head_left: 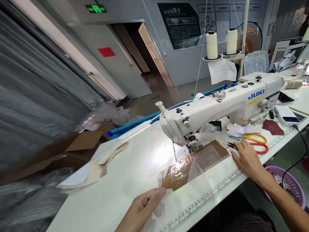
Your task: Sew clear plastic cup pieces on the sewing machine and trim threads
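Note:
My left hand (146,206) is at the front of the table, closed in a pinch on the edge of a piece of sheer fabric (170,192). A brown glossy sheet (177,175) lies beside it, running under the needle area of a white sewing machine (212,106). Another sheer piece (205,162) rests over that sheet. My right hand (247,159) is over a pair of red-handled scissors (262,149), its fingers bent on them; dark blade tips show left of the fingers. Yellow-handled scissors (256,138) lie just behind.
Folded cream cloth (103,164) lies at the table's left. Dark red fabric pieces (272,127) and a white device (287,115) are at the right. Thread cones (211,46) stand behind the machine. A purple basket (298,190) sits below the front edge. Cardboard boxes (84,141) stand left.

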The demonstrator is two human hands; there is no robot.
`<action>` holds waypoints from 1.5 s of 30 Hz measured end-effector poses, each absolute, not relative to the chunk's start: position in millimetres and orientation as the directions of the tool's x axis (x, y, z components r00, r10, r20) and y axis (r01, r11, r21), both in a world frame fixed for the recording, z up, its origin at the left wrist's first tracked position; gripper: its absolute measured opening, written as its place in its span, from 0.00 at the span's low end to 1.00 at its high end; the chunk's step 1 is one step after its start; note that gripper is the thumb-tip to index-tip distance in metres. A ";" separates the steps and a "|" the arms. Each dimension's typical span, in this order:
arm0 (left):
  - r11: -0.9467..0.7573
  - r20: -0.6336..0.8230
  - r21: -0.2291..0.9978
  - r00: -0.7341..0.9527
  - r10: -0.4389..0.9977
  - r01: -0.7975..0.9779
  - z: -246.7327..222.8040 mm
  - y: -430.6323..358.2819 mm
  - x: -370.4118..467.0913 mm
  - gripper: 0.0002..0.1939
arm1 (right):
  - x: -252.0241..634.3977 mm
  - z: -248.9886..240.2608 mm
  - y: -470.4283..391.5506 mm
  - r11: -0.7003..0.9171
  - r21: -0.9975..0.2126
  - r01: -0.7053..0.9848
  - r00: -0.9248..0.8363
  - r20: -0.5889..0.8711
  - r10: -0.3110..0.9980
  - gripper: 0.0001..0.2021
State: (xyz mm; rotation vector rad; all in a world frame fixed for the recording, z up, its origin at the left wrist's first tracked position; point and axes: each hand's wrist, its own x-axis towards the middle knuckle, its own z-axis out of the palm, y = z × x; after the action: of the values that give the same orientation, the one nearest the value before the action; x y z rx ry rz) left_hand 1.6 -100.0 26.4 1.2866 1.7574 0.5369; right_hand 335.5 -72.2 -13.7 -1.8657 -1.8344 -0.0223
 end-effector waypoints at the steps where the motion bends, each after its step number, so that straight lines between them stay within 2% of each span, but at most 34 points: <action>1: 0.356 -0.388 0.737 -0.072 0.919 0.575 29.8 -91.5 -5.1 0.30 | 336.6 -15.0 -69.7 0.046 -0.303 0.952 0.085 0.407 0.910 0.14; 3: 0.299 -0.362 0.718 -0.030 0.932 0.629 36.7 -76.3 -15.2 0.29 | 334.6 -14.9 -67.8 0.084 -0.284 0.955 0.072 0.498 0.864 0.14; 5: 0.255 -0.355 0.731 0.034 0.934 0.633 42.9 -66.5 -20.6 0.27 | 327.5 -11.8 -68.7 0.209 -0.338 0.918 0.022 0.569 0.822 0.14; 8: 0.185 -0.323 0.799 0.149 0.934 0.573 46.7 -63.8 -22.8 0.27 | 309.2 -6.1 -73.4 0.461 -0.478 0.748 -0.097 0.609 0.787 0.12; 10: 0.174 -0.286 0.851 0.159 0.945 0.495 44.5 -66.4 -23.4 0.26 | 293.7 -2.8 -77.1 0.563 -0.573 0.596 -0.195 0.577 0.793 0.11; 13: 0.187 -0.264 0.908 0.165 0.950 0.374 38.6 -71.6 -25.3 0.23 | 268.7 2.7 -82.1 0.592 -0.688 0.420 -0.339 0.486 0.805 0.09; 16: 0.168 -0.231 0.942 0.201 0.952 0.290 36.3 -76.8 -26.1 0.21 | 242.6 9.6 -86.9 0.592 -0.738 0.323 -0.420 0.448 0.789 0.10; 21: 0.082 -0.157 0.964 0.293 0.943 0.253 36.9 -81.9 -20.4 0.23 | 198.8 11.2 -90.0 0.630 -0.741 0.232 -0.511 0.458 0.728 0.27; 23: 0.081 -0.169 0.959 0.323 0.931 0.270 36.1 -82.2 -17.2 0.25 | 184.2 6.1 -88.9 0.630 -0.743 0.226 -0.506 0.463 0.728 0.31; 26: 0.149 -0.250 0.949 0.374 0.893 0.279 35.4 -83.1 -15.0 0.25 | 172.4 0.8 -90.7 0.541 -0.811 0.223 -0.446 0.409 0.796 0.21; 28: 0.212 -0.319 0.936 0.419 0.850 0.282 37.0 -85.2 -15.9 0.22 | 174.1 3.1 -98.2 0.408 -0.895 0.179 -0.440 0.298 0.847 0.14; 31: 0.292 -0.422 0.904 0.535 0.732 0.313 42.0 -89.2 -19.5 0.16 | 188.1 12.0 -118.0 0.049 -0.998 0.029 -0.549 0.025 0.836 0.15; 33: 0.336 -0.456 0.890 0.592 0.665 0.308 44.5 -90.6 -21.5 0.13 | 200.7 16.5 -130.4 -0.240 -0.969 -0.058 -0.621 -0.154 0.769 0.19; 35: 0.354 -0.444 0.896 0.601 0.665 0.270 44.7 -90.5 -20.9 0.13 | 214.6 18.1 -136.3 -0.424 -0.894 -0.145 -0.629 -0.247 0.737 0.20; 38: 0.314 -0.379 0.925 0.546 0.747 0.212 40.1 -87.6 -15.5 0.14 | 237.8 18.2 -130.5 -0.472 -0.819 -0.326 -0.532 -0.254 0.808 0.17; 41: 0.214 -0.272 0.960 0.417 0.867 0.180 30.3 -82.4 -8.0 0.15 | 263.3 20.4 -115.6 -0.398 -0.757 -0.519 -0.336 -0.247 0.909 0.14; 43: 0.068 -0.131 0.977 0.309 0.942 0.204 23.4 -79.7 -0.8 0.13 | 279.9 22.3 -106.5 -0.342 -0.720 -0.604 -0.223 -0.259 0.940 0.12; 45: -0.162 0.076 0.938 0.275 0.958 0.307 18.2 -79.5 11.5 0.09 | 293.5 22.5 -99.9 -0.301 -0.697 -0.651 -0.162 -0.260 0.952 0.10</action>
State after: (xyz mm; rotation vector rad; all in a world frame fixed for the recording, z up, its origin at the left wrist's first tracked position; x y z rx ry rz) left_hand 11.5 -79.5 18.2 1.6552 1.1796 0.9193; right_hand 293.5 -99.9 22.5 -0.8123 -0.5189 1.7284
